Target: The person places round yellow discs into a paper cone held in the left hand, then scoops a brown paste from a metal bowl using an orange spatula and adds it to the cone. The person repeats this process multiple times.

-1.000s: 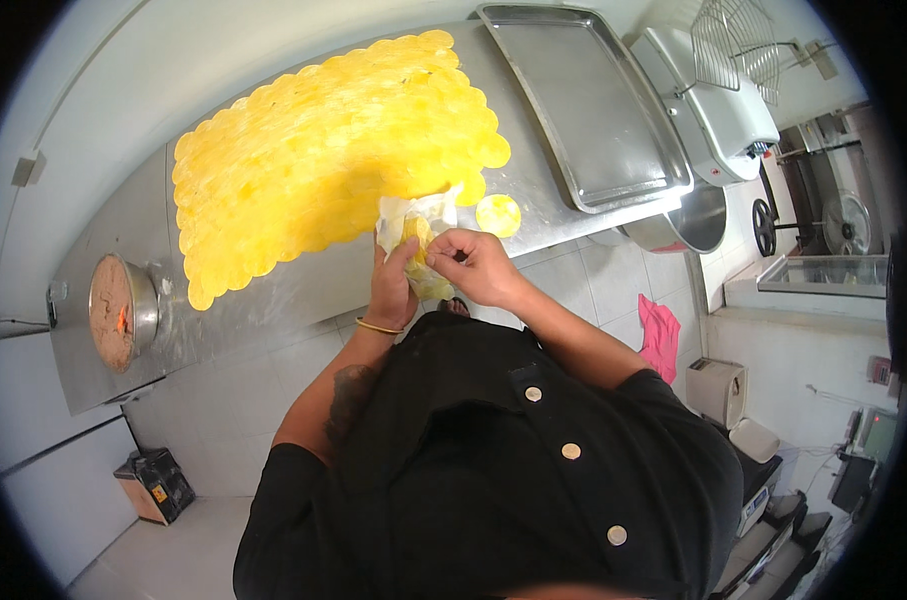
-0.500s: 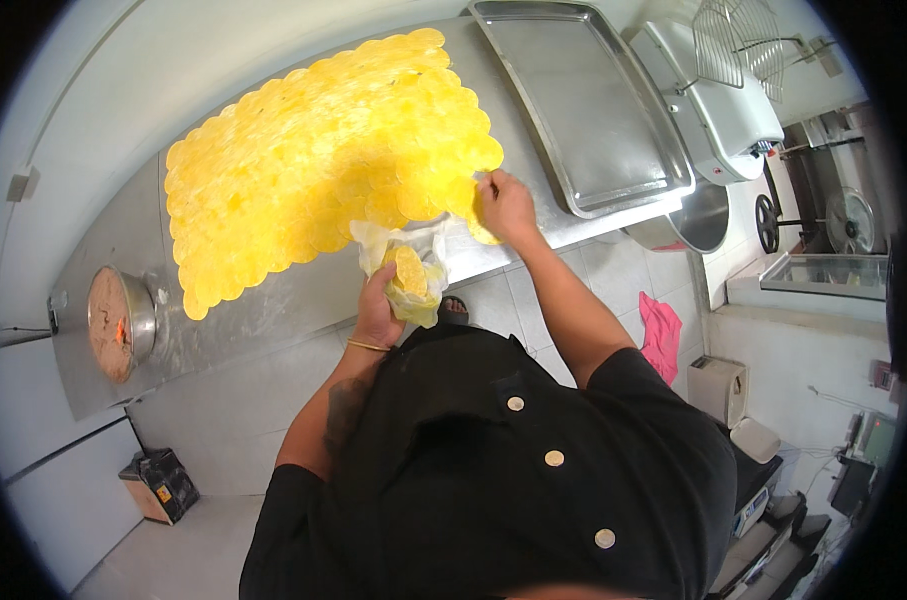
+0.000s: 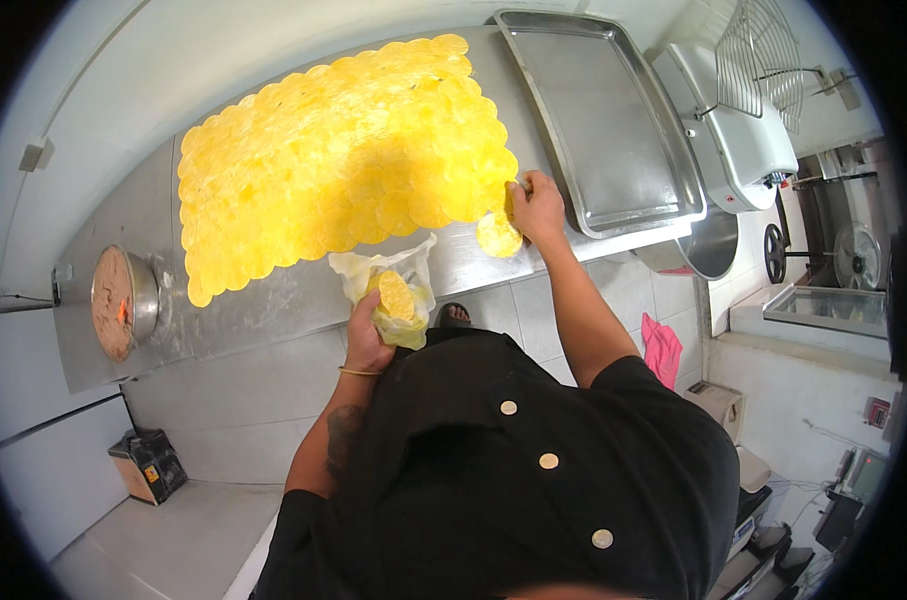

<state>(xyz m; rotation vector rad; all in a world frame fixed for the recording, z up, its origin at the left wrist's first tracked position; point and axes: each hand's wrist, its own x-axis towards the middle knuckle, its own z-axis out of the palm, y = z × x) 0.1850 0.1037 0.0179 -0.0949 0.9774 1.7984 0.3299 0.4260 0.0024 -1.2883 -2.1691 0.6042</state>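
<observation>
Thin round yellow wrappers (image 3: 343, 150) lie overlapped in a broad sheet with a scalloped edge on the steel table. My left hand (image 3: 365, 340) is closed around an open, crumpled plastic bag (image 3: 413, 278), and a stack of the same wrappers (image 3: 396, 297) shows in its mouth. At the sheet's right end, my right hand (image 3: 540, 208) has its fingers bent together against a wrapper's edge; the fingertips are partly hidden. Just below them, a single wrapper (image 3: 499, 236) sticks out from the sheet toward the table's near edge.
To the right lies a large shallow metal tray (image 3: 613, 120), with a white machine (image 3: 733, 130) with a wire guard beyond it. A steel bowl of pinkish-brown filling (image 3: 113, 303) stands at the table's left end. A pink cloth (image 3: 660, 350) hangs at the right.
The whole view has shifted a little. My left hand with the bag has moved left and nearer to me. My right hand has slid slightly right, uncovering more of the wrapper below it.
</observation>
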